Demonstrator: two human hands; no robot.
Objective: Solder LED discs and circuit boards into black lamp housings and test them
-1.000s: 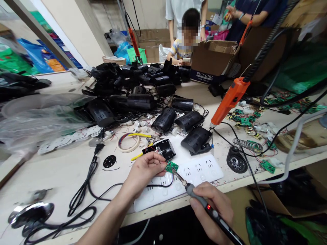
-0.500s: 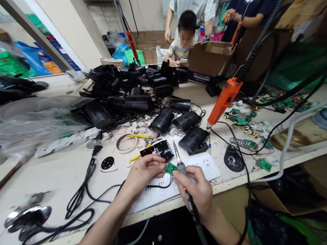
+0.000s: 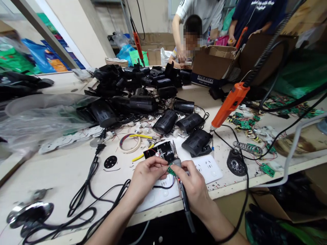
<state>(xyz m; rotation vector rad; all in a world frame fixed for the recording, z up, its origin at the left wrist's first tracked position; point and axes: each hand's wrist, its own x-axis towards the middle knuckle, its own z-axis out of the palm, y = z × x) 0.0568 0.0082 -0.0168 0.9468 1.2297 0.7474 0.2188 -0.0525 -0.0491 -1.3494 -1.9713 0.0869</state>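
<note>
At the far left, the white bench [image 3: 58,153] is partly covered by a clear plastic bag [image 3: 51,112], and a shiny metal piece [image 3: 35,209] is set near the front edge. Beside it, a black power cord [image 3: 85,187] is laid in loose loops. Further along, a black perforated disc [image 3: 110,162] is seen, and a ring of tape [image 3: 127,151] is crossed by a yellow tube [image 3: 141,136]. The back is heaped with dark casings [image 3: 143,78].

In the middle, by the thumb and fingers of the left hand [image 3: 148,173], a small green circuit board [image 3: 170,170] is pinched. It is held above a white socket strip [image 3: 212,166], in front of an opened housing [image 3: 166,151]. Its right side is met by fingertips of the right hand [image 3: 192,178], in which a soldering iron [image 3: 184,200] is also gripped, tip pointed away from the wearer; whether the opened housing is touched by the tip cannot be told.

To the right, a cardboard box [image 3: 212,64] is placed at the back. An orange screwdriver [image 3: 230,103] is suspended nearer, and loose green boards [image 3: 267,169] are scattered beyond a black holder [image 3: 236,163].
</note>
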